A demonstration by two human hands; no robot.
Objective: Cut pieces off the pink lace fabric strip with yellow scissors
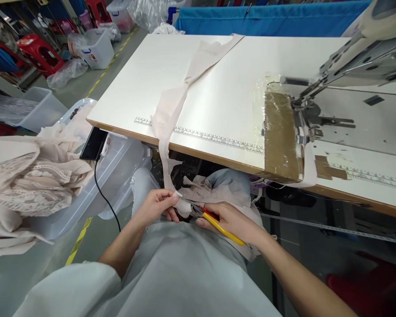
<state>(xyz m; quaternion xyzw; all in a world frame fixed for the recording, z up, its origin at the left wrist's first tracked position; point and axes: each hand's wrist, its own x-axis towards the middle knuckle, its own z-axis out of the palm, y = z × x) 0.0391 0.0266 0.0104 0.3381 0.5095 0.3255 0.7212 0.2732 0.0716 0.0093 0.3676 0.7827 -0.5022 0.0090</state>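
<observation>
A long pale pink fabric strip (170,108) lies across the white table (227,101) and hangs over its front edge down to my lap. My left hand (160,205) pinches the strip's lower end between thumb and fingers. Closed around scissors with yellow and red handles (222,228) is my right hand (229,220); their metal blades point left at the fabric beside my left fingers. More pale fabric scraps (218,192) rest on my lap beneath both hands.
A sewing machine (359,66) stands at the table's right. To the left, a clear plastic bin (82,204) carries heaped pale lace fabric (49,176), with a black phone (93,144) and cable near the table corner. Red stools (39,53) are farther back.
</observation>
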